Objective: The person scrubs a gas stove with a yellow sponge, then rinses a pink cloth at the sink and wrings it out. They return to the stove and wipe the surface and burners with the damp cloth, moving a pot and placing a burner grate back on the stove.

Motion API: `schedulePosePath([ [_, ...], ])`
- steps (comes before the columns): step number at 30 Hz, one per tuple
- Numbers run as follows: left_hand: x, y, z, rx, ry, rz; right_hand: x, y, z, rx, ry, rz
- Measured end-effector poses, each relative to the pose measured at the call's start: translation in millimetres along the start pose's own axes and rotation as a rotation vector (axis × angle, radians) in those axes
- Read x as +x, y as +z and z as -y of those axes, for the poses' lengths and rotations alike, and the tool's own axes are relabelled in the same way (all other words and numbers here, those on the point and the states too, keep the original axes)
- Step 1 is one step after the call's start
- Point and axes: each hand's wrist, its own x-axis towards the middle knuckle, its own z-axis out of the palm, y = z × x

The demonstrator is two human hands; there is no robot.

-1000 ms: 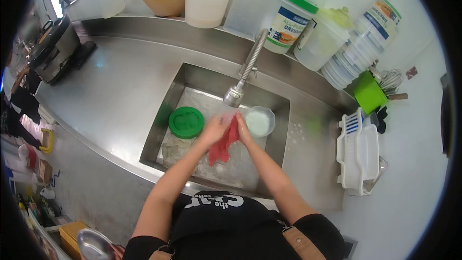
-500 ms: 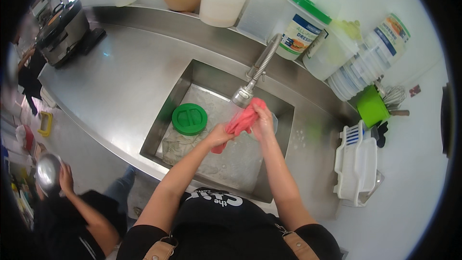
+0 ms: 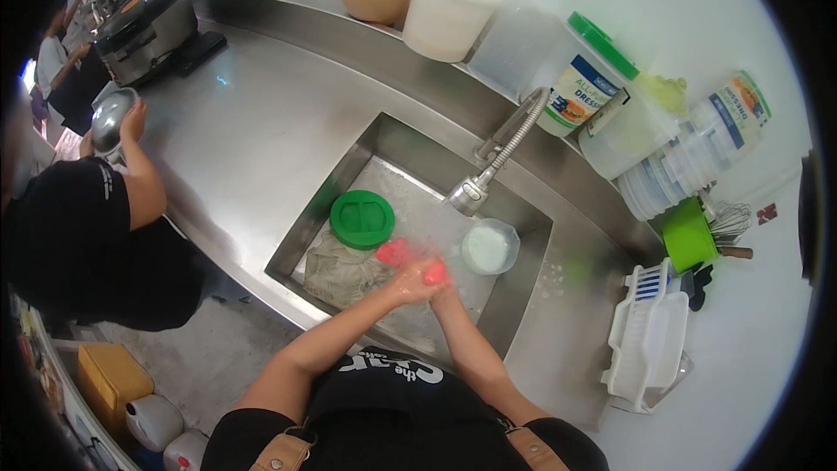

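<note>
Broadly, a stainless-steel counter (image 3: 288, 78) curves across the view, with a rectangular sink (image 3: 418, 153) recessed in it directly before the person. At far left a co-worker (image 3: 70, 244) in black holds a metal bowl (image 3: 109, 122); beyond the bowl, a rice cooker (image 3: 153, 30) stands at the counter's far end. A white dish rack (image 3: 623, 327) sits at right, against the wall. Along the rear ledge, a white tub (image 3: 449, 13) and a green-lidded tub (image 3: 580, 78) are among several plastic containers. A spring-coil faucet (image 3: 526, 135) arches over the basin.

Within the sink, a crumpled grey cloth (image 3: 336, 272) lies at left, beside a round green lid (image 3: 362, 220); a translucent cup (image 3: 512, 253) of whitish liquid stands at right. The left hand (image 3: 417, 282) is closed around a pinkish-red cloth (image 3: 395, 253) below the spray head, one end trailing toward the lid, another bulging near the knuckles. The right hand (image 3: 443, 286) presses against the left from behind; being largely hidden and somewhat blurred, its finger position cannot be told.
</note>
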Motion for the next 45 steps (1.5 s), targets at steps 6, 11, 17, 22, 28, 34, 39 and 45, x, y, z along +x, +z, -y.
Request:
schedulePosePath([
  [6, 11, -28, 37, -0.993, -0.688, -0.71, 2, 45, -32, -0.12, -0.396, -0.235],
  [11, 35, -57, 59, -0.976, -1.084, -0.013, -39, 77, -23, -1.69, -1.233, 0.34],
  [17, 57, -55, 77, 0.247, -0.511, 0.682, -20, 55, -44, -2.072, -1.512, 0.812],
  [22, 22, -30, 73, 0.787, -0.191, 0.665, 8, 24, -84, -1.981, -1.396, 0.844],
  [28, 28, -70, 56, -0.089, -0.621, 0.07, -12, 2, -24, -1.746, -0.971, 0.631],
  [34, 49, -56, 2, -0.254, -0.561, -0.028, -21, 4, 36, -0.466, -0.219, -0.534],
  [39, 46, -30, -38, 0.252, -0.149, -0.112, -41, 30, 30, -0.315, 0.068, -0.103],
  [45, 30, -54, -37, 0.381, -0.048, -0.219, -29, 61, 25, -0.234, -0.062, 0.165],
])
